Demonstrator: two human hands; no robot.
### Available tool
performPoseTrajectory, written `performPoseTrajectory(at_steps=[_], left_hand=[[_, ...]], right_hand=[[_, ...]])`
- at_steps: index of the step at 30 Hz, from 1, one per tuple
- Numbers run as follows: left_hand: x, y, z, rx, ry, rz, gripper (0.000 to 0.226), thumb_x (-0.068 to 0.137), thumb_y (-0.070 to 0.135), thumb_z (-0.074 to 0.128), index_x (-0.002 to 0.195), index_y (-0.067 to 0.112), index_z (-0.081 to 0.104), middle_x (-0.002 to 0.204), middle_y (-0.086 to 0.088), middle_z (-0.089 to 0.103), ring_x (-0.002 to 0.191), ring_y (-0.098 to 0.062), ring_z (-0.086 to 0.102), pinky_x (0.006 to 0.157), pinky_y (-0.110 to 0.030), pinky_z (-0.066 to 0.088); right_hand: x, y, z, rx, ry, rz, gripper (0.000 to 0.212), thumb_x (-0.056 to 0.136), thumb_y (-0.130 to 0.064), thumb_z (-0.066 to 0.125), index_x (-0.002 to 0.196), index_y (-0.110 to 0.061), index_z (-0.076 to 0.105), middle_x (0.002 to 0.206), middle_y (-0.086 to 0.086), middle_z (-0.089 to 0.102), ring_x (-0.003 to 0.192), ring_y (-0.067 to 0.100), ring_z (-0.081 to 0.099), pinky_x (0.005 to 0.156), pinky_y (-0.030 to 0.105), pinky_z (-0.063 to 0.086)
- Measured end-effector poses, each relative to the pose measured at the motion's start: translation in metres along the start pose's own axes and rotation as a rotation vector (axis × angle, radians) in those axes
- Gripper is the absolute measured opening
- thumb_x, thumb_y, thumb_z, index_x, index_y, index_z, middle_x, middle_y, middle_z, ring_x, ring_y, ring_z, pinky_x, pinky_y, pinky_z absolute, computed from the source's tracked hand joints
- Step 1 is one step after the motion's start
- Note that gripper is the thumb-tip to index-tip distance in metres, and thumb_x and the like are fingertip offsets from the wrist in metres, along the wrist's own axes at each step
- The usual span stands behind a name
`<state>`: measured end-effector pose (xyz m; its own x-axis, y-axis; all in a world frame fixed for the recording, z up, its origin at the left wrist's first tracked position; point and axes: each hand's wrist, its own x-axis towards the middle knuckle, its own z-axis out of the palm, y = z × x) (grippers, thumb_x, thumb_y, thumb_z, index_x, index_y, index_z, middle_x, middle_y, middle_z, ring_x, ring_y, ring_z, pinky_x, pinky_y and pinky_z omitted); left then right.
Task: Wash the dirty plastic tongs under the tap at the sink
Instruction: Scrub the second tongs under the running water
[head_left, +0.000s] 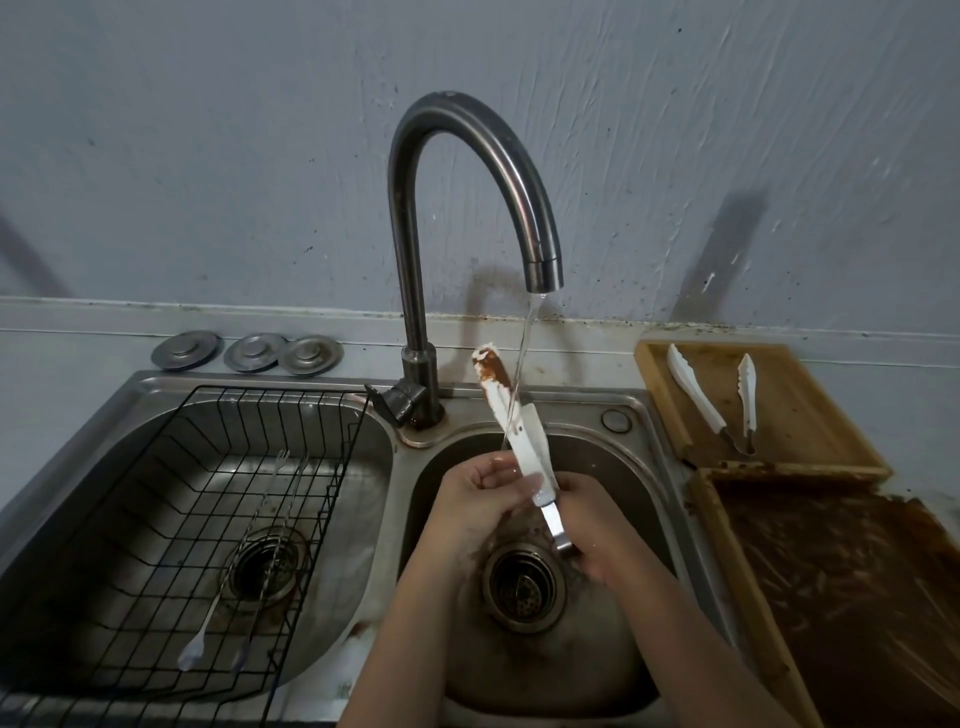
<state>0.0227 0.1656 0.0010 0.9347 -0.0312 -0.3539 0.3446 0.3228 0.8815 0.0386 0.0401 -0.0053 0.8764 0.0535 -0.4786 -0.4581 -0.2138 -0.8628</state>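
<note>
Here both hands (480, 493) (592, 525) hold the tongs (524, 447) (brown-smeared) under the tap (543, 270).

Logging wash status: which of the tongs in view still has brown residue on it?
The tongs held in both hands under the tap stream, brown-smeared at the upper tip. The pair on the wooden tray, right of the sink, looks clean white.

The tongs (511, 415) were white with brown smears near the tips and a silver metal end. The tap (457, 208) was dark grey steel. Left of the hands (480, 499) the rack (208, 493) was black wire. Right of them, the tray (769, 410) was light brown wood.
</note>
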Motion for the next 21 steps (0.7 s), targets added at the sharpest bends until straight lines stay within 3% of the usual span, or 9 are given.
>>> performPoseTrajectory(at_steps=[4,8,11,14,16,19,21], left_hand=[[-0.002,0.003,-0.002,-0.238,0.058,-0.053,0.009,0.087,-0.001,0.059,0.092,-0.005,0.065,0.06,-0.01,0.07,0.045,-0.012,0.064,0.044,-0.019,0.051],[-0.002,-0.005,-0.001,-0.294,0.098,-0.097,0.016,0.092,0.006,0.053,0.086,-0.007,0.06,0.049,-0.007,0.059,0.035,-0.009,0.053,0.038,-0.016,0.045],[0.005,-0.008,-0.001,-0.304,0.148,-0.112,0.025,0.094,0.013,0.051,0.094,-0.01,0.062,0.063,-0.014,0.058,0.038,-0.011,0.052,0.039,-0.018,0.046],[0.011,-0.009,-0.002,-0.331,0.171,-0.135,0.03,0.095,0.018,0.05,0.103,-0.008,0.064,0.082,-0.019,0.07,0.057,-0.016,0.069,0.046,-0.022,0.053],[0.014,-0.009,-0.003,-0.329,0.159,-0.14,0.028,0.095,0.019,0.051,0.103,-0.005,0.064,0.083,-0.017,0.073,0.066,-0.018,0.072,0.051,-0.022,0.055],[0.013,-0.012,-0.003,-0.291,0.125,-0.165,0.016,0.091,0.011,0.057,0.093,-0.003,0.065,0.069,-0.011,0.074,0.065,-0.015,0.072,0.056,-0.021,0.057],[0.012,-0.017,0.0,-0.256,0.101,-0.2,0.014,0.086,0.008,0.062,0.093,-0.004,0.065,0.081,-0.015,0.075,0.076,-0.021,0.074,0.064,-0.025,0.059]], right_hand=[[0.0,0.0,0.002,-0.223,0.03,-0.002,0.023,0.094,-0.02,0.045,0.096,-0.013,0.067,0.082,0.011,0.07,0.065,0.021,0.064,0.052,0.025,0.045],[0.002,0.0,0.0,-0.368,0.089,-0.01,0.023,0.094,-0.019,0.041,0.093,-0.009,0.062,0.084,0.01,0.064,0.068,0.021,0.059,0.053,0.026,0.043],[0.006,-0.001,-0.001,-0.405,0.1,-0.003,0.023,0.095,-0.019,0.04,0.091,-0.009,0.06,0.082,0.009,0.062,0.067,0.021,0.058,0.053,0.027,0.043],[0.008,-0.004,-0.005,-0.449,0.095,-0.012,0.022,0.095,-0.017,0.039,0.088,-0.007,0.058,0.077,0.006,0.057,0.062,0.018,0.056,0.045,0.023,0.038],[0.008,-0.006,-0.01,-0.482,0.075,-0.023,0.021,0.095,-0.016,0.04,0.088,-0.008,0.058,0.079,0.007,0.058,0.062,0.017,0.056,0.044,0.022,0.037],[0.006,-0.007,-0.024,-0.53,0.064,-0.013,0.021,0.093,-0.016,0.042,0.089,-0.009,0.061,0.078,0.009,0.06,0.061,0.018,0.056,0.045,0.022,0.037],[0.005,-0.007,-0.033,-0.569,0.067,-0.001,0.024,0.093,-0.015,0.041,0.086,-0.005,0.062,0.073,0.009,0.058,0.058,0.02,0.055,0.045,0.021,0.037]])
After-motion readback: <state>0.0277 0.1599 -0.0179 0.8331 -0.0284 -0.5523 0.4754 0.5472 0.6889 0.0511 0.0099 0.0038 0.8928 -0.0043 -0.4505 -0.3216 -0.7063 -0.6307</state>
